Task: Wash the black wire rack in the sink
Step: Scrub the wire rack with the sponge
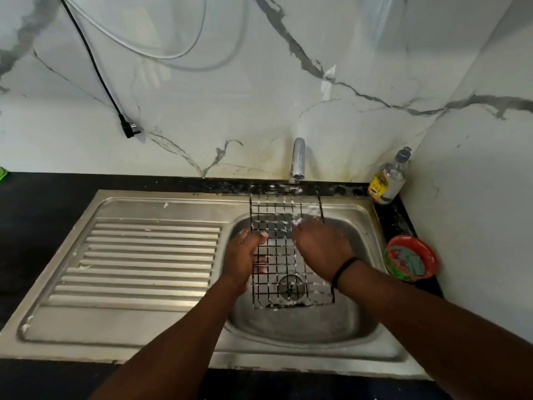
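Note:
The black wire rack (281,280) hangs tilted over the steel sink bowl (363,246), its far end up under the tap (297,161). Water runs from the tap onto the rack's upper bars, and white suds cling to the wires. My left hand (244,254) grips the rack's left edge, thumb on top and fingers curled beneath the grid. My right hand (320,249) lies on the rack's upper right part, palm down; its fingertips are hidden by splashing water.
A ribbed steel draining board (144,255) lies left of the bowl. A clear bottle of dish liquid (389,180) stands in the back right corner. A red bowl (412,258) with a sponge sits right of the sink. A black plug (131,129) dangles on the marble wall.

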